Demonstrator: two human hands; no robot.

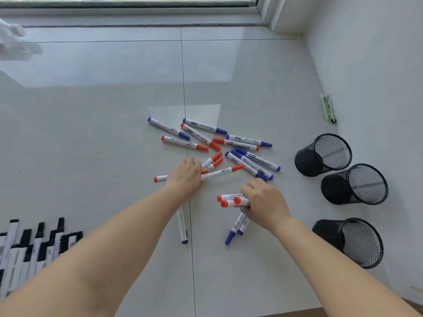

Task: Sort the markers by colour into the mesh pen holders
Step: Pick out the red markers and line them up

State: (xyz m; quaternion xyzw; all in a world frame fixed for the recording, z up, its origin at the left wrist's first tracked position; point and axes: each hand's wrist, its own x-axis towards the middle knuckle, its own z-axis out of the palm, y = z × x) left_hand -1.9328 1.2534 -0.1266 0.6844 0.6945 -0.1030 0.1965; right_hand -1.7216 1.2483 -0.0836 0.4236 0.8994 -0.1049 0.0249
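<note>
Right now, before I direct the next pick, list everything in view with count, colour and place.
Black mesh pen holders: three, in a row by the right wall; no markers visible inside.
Red-capped white markers: several loose in the central pile; three bunched in the right hand.
Blue-capped white markers: several in the pile, some near the hands.
Black-capped white markers: a group, bottom left.
Green-and-white object: one, against the right wall; unclear what.
Grey tiled floor: under everything.
Left hand: on red markers in the pile.
Right hand: grips the red bunch.
</note>
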